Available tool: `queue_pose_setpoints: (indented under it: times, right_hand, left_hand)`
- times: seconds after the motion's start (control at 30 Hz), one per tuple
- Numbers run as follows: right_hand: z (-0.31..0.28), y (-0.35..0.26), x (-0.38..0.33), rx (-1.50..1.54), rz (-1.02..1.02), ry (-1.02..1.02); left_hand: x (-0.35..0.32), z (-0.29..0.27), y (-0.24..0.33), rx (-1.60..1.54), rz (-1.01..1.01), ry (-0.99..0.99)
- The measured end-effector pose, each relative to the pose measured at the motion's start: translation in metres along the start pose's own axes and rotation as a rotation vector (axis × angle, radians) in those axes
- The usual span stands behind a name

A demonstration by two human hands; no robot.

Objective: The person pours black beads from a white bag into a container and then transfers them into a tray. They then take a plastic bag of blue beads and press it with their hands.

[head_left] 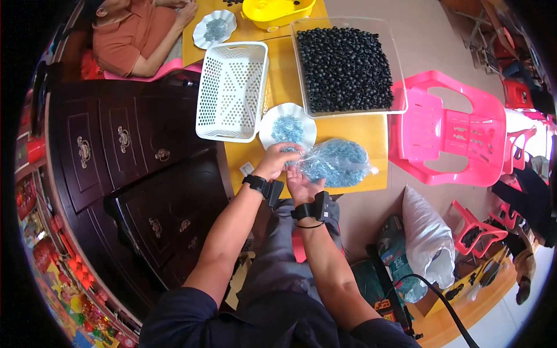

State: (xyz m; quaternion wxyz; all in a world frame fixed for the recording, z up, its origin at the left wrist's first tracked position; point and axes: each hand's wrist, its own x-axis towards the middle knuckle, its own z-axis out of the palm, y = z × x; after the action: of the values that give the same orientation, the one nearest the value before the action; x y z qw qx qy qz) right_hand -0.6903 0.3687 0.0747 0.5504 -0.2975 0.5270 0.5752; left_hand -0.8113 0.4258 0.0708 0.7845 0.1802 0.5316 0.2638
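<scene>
A clear plastic bag (339, 163) full of small bluish-silver pieces lies near the front edge of the yellow table. My left hand (277, 162) is closed at the bag's gathered left end, beside the rim of a white scalloped plate (266, 134). A pile of the same small pieces (288, 129) sits on that plate; what each piece is, I cannot make out. Palm up, my right hand (303, 185) lies open just below the left one, its fingers against the bag's lower left side. Both wrists wear black straps with small black boxes.
A white perforated basket (232, 93) stands left of the plate. Behind the bag is a clear tub (354, 114) of black beads. Farther back are another plate (200, 35), a yellow container (275, 24) and a seated person. Pink chair (447, 130) at right; dark drawers (151, 133) at left.
</scene>
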Motion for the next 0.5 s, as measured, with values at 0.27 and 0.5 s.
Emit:
queue_pose_setpoints:
  times: [0.27, 0.5]
  right_hand:
    - [-0.004, 0.006, 0.007, 0.022, -0.049, -0.077]
    - [-0.006, 0.001, 0.007, 0.007, -0.026, -0.109]
  left_hand:
    - [0.037, -0.03, -0.017, -0.311, -0.007, 0.238]
    - [0.04, -0.009, -0.008, -0.385, 0.111, 0.389]
